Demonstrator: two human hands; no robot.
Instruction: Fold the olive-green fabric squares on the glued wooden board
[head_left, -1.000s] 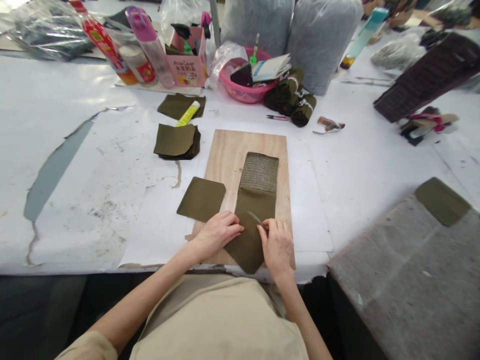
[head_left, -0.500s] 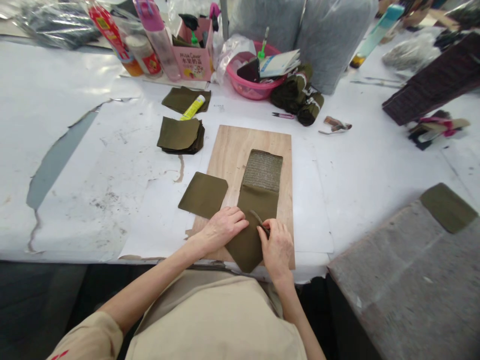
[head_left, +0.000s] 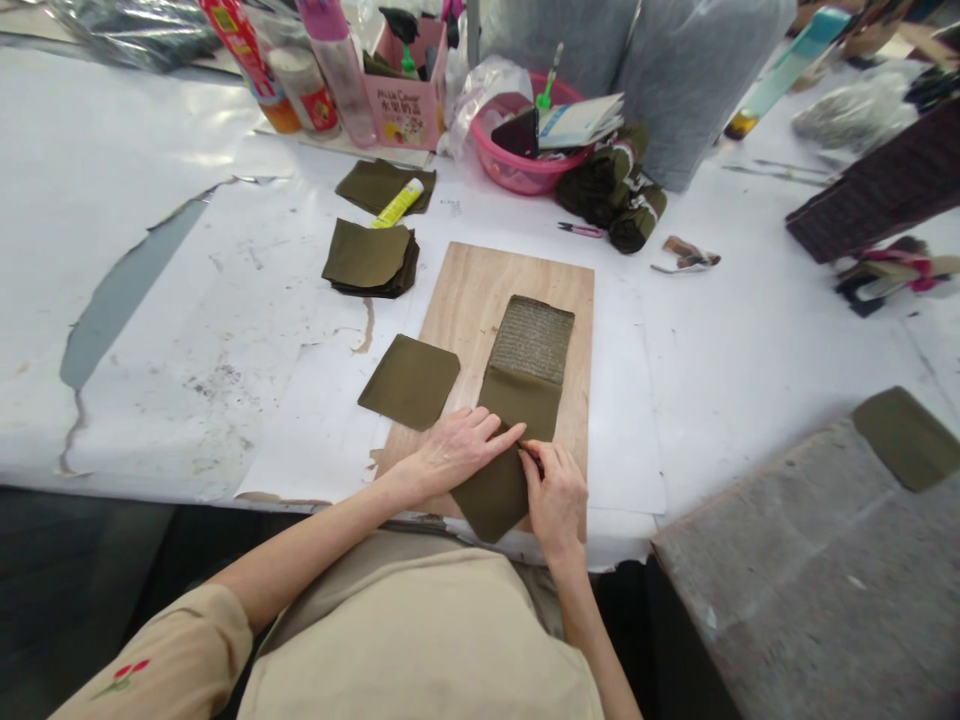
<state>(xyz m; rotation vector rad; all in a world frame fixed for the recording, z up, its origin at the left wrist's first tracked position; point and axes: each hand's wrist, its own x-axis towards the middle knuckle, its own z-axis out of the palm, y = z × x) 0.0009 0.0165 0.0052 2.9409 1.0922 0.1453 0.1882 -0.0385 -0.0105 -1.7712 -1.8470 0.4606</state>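
Note:
My left hand [head_left: 466,445] lies flat with fingers stretched out over the top edge of an olive-green fabric piece [head_left: 491,498] at the board's near end. Close beside it, my right hand [head_left: 556,490] pinches that piece's folded edge between thumb and fingers; the fingertips partly hide the fold. Just beyond both hands is another olive piece, a fabric panel [head_left: 523,400] with a rough, grey-striped patch [head_left: 532,340] at its far end. A squarish olive piece [head_left: 411,382] rests left of them, partly on the wooden board [head_left: 469,290].
Stacked olive pieces [head_left: 369,258] and a yellow glue tube [head_left: 397,203] lie at the back left. Behind stand a pink basket [head_left: 517,170], a pink box [head_left: 405,110] and bottles. Thread snips [head_left: 581,230] lie near dark fabric rolls [head_left: 634,220]. A grey board [head_left: 810,560] is at right.
My left hand has slid slightly right, its fingers now stretched across the fabric's edge to my right fingertips. The raised strip of edge has gone down under them. The view has shifted slightly.

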